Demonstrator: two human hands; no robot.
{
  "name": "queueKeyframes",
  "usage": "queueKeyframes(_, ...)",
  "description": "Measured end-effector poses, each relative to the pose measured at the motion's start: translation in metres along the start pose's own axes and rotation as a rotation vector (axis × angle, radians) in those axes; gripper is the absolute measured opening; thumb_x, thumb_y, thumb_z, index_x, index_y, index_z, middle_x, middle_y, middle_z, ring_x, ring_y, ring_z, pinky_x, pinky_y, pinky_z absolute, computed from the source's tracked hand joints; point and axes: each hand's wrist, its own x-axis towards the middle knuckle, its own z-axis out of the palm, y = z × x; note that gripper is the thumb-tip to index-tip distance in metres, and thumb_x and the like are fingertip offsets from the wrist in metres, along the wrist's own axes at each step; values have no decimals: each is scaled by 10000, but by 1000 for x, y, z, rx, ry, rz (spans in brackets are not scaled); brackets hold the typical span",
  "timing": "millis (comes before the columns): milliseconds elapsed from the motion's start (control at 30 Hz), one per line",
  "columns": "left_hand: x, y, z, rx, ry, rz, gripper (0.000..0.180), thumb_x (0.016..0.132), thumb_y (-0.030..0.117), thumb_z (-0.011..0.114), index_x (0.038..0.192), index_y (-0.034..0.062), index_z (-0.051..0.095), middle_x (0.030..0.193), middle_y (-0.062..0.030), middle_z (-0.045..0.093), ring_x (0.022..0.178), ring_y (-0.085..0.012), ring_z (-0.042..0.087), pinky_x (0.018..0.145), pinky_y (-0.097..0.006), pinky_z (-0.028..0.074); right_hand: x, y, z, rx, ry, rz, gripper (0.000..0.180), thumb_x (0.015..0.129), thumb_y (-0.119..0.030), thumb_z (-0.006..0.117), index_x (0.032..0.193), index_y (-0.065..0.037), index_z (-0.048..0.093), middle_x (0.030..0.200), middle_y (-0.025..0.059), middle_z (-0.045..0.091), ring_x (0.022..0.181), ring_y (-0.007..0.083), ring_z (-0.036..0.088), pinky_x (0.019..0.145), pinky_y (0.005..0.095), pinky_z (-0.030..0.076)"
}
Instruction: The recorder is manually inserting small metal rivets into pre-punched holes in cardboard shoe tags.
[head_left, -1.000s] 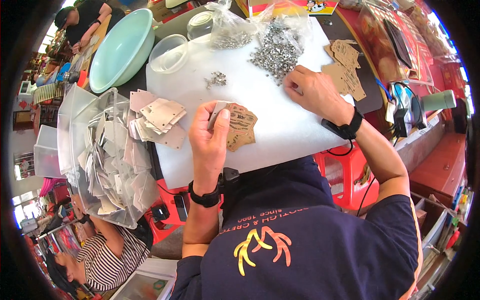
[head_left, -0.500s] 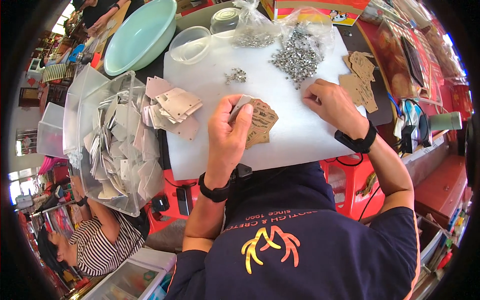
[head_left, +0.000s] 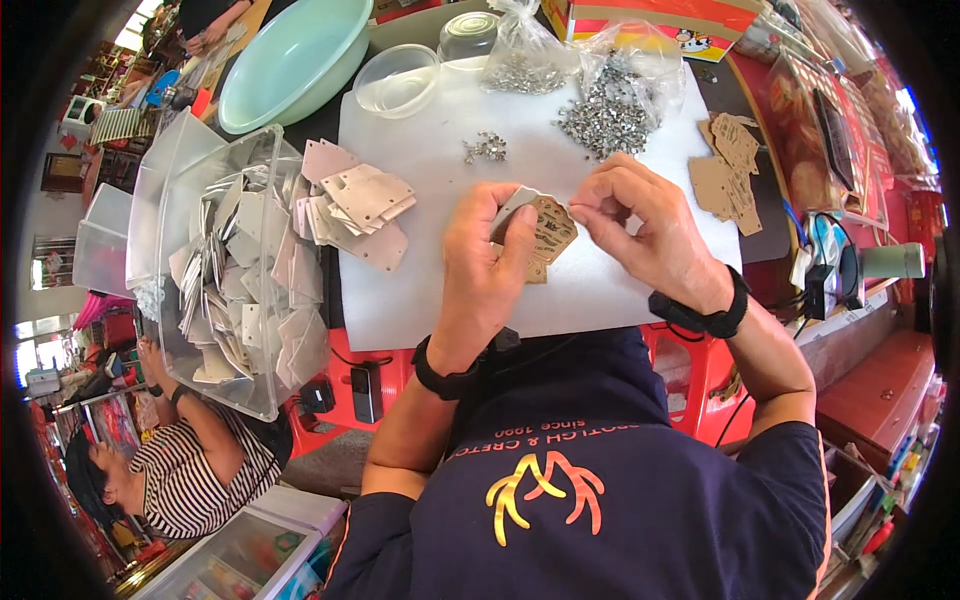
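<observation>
My left hand (head_left: 478,262) grips a few brown printed cards (head_left: 555,228) with scalloped edges, thumb on top, together with a pale plate at their upper left. Close to the cards' right edge, my right hand (head_left: 648,232) has thumb and forefinger pinched; whatever is between them is too small to make out. Beyond the hands, a large heap of small shiny metal pieces (head_left: 605,118) spills from a clear plastic bag (head_left: 655,85). A smaller cluster of metal pieces (head_left: 486,148) lies to its left on the white sheet (head_left: 420,300).
Pale plates with holes (head_left: 365,200) are stacked at left, beside a clear bin (head_left: 268,350) full of similar plates. More brown cards (head_left: 735,185) lie right. Behind stand a clear bowl (head_left: 398,85), another bag of metal pieces (head_left: 525,70) and a green basin (head_left: 290,70). A person in stripes (head_left: 200,470) is at lower left.
My right hand has moved left from beside the metal heap to the edge of the cards. My left hand, still holding the cards, appears slightly further right.
</observation>
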Motion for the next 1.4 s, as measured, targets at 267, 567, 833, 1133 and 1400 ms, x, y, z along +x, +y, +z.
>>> queueKeyframes(267,1,4,8,21,34,74,129,918,62,566,1021,-15,583,896,-101,588,807,-184,559,740,-322,453,6,-2,17,19,128,-114,102,829,-27,698,901,-9,628,808,74,573,592,161,549,519,283,441)
queueKeyframes(567,-2,6,8,5,-33,18,176,985,95,529,1129,-4,548,1001,-18,582,903,-51,543,789,-223,473,2,1,23,17,197,-107,95,825,-11,701,891,-6,633,822,77,587,582,149,552,517,273,452)
queueKeyframes(833,-1,3,12,-57,42,85,115,945,45,542,1044,-12,556,896,-45,559,750,-82,522,611,-246,448,1,2,25,33,207,-116,95,824,-2,704,888,-6,634,827,70,591,600,128,554,529,261,454)
queueKeyframes(1133,-2,0,12,-58,51,94,115,938,45,548,1039,-8,559,903,-59,570,799,-105,535,681,-263,460,1,2,27,70,215,-54,90,822,-11,714,883,-1,648,826,75,603,611,138,566,538,262,460)
queueKeyframes(1400,-2,4,12,-54,41,76,109,942,44,541,1037,-6,558,895,-59,560,780,-112,528,678,-270,454,1,3,28,50,229,-81,89,825,-12,711,882,2,645,828,74,604,607,138,569,538,257,461)
